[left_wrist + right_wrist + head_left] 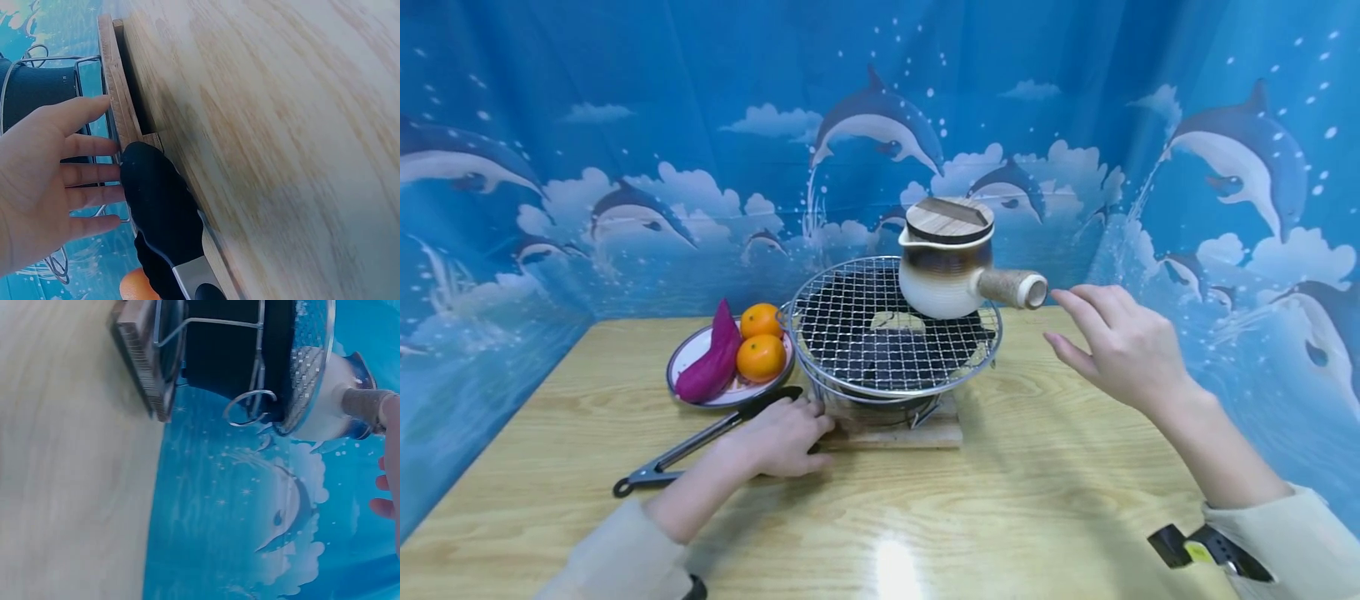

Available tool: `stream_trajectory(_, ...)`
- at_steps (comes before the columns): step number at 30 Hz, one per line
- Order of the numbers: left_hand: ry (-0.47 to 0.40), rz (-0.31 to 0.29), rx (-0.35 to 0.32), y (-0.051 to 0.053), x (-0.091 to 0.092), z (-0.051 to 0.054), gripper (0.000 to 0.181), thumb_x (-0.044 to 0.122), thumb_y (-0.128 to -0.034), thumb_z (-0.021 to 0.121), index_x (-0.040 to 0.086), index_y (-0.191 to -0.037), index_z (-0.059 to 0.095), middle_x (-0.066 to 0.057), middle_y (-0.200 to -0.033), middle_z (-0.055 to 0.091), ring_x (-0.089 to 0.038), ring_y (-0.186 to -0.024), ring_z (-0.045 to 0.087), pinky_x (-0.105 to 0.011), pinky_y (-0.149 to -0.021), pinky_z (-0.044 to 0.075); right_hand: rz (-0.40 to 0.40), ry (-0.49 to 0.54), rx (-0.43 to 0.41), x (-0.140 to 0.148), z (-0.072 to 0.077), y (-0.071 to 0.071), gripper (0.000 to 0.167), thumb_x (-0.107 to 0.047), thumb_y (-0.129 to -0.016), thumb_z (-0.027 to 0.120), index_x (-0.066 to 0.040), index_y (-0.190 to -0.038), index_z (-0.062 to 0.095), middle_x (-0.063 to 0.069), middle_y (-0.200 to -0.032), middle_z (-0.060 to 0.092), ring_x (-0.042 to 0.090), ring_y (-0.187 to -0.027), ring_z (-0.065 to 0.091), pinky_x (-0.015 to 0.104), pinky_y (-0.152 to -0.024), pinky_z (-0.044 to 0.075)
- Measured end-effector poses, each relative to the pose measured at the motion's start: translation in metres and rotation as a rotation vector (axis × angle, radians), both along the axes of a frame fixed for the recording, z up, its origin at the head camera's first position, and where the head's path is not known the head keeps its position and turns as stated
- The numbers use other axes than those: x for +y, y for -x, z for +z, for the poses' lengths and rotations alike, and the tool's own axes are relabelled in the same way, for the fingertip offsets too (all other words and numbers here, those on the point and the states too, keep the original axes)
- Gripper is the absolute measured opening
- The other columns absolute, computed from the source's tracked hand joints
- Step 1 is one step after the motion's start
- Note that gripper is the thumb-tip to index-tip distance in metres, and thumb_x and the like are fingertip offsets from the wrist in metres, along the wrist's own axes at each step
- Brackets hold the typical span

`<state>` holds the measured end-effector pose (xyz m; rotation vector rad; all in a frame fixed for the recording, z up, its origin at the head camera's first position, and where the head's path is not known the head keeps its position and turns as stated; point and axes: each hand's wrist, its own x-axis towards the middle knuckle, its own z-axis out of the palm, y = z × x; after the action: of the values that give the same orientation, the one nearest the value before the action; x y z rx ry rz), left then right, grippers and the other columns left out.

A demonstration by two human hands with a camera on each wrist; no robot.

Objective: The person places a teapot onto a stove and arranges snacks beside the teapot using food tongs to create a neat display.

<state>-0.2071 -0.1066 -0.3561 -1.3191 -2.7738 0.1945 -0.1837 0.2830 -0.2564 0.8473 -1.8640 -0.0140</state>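
Before a blue dolphin curtain [700, 92], on a wooden table [1045, 500], a lidded pot [932, 279] stands at the back right of a round grill [842, 321], its handle [998, 286] beside the right hand [1123, 342], fingers relaxed and empty, with the left hand [784, 437], fingers straight and empty, near tongs [159, 206].

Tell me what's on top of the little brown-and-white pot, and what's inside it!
A round, light wooden lid with a brown wooden bar sits on top of the brown-and-white ceramic pot. The lid covers it, so anything inside cannot be seen.
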Motion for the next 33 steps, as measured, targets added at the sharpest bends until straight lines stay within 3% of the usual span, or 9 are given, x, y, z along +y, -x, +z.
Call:
stream_trajectory(10, -0.030, -0.032, 0.011, -0.002, 0.003, -0.003, 0.034, 0.044, -0.0843, 0.060, 0.012, -0.094, 0.065, -0.004, -0.089, 0.061, -0.022, -0.085, 0.059, -0.040, -0.078, 0.044, 0.025, 0.038, -0.059, 0.005, -0.042, -0.001, 0.046, -0.037, -0.094, 0.045, 0.004, -0.086, 0.064, 0.018, -0.081, 0.061, 0.038, -0.069, 0.057, 0.051, -0.058, 0.043)
stream_trajectory(21, -0.140, -0.082, 0.123, -0.002, -0.005, 0.001, 0.029, 0.039, -0.0810, 0.066, 0.011, -0.077, 0.059, 0.000, -0.074, 0.054, -0.020, -0.073, 0.053, -0.034, -0.064, 0.042, 0.064, -0.081, -0.266, -0.013, -0.082, 0.002, 0.046, -0.037, -0.098, 0.033, -0.002, -0.086, 0.060, 0.010, -0.084, 0.058, 0.030, -0.078, 0.055, 0.045, -0.066, 0.044)
stream_trajectory(24, -0.164, -0.052, 0.125, -0.003, -0.013, 0.004, 0.034, 0.041, -0.0788, 0.068, 0.007, -0.083, 0.062, -0.003, -0.079, 0.057, -0.022, -0.077, 0.053, -0.036, -0.069, 0.044, 0.087, -0.098, -0.338, -0.020, -0.092, 0.000, 0.049, -0.040, -0.099, 0.031, -0.003, -0.088, 0.061, 0.008, -0.086, 0.058, 0.028, -0.080, 0.055, 0.043, -0.067, 0.046)
stream_trajectory(30, -0.181, 0.094, 0.049, -0.006, -0.032, 0.013, 0.035, 0.044, -0.0803, 0.067, 0.010, -0.084, 0.063, 0.002, -0.077, 0.053, -0.020, -0.078, 0.052, -0.041, -0.075, 0.045, 0.083, -0.175, -0.439, -0.032, -0.103, -0.003, 0.049, -0.042, -0.098, 0.032, -0.004, -0.095, 0.063, 0.007, -0.090, 0.058, 0.025, -0.084, 0.056, 0.041, -0.075, 0.047)
stream_trajectory(33, -0.186, 0.130, 0.051, -0.007, -0.040, 0.016, 0.035, 0.044, -0.0802, 0.067, 0.010, -0.084, 0.063, 0.003, -0.076, 0.053, -0.020, -0.080, 0.053, -0.043, -0.077, 0.044, 0.089, -0.216, -0.456, -0.037, -0.109, -0.003, 0.040, -0.039, -0.094, 0.043, -0.004, -0.099, 0.062, 0.008, -0.093, 0.060, 0.026, -0.086, 0.057, 0.042, -0.079, 0.047)
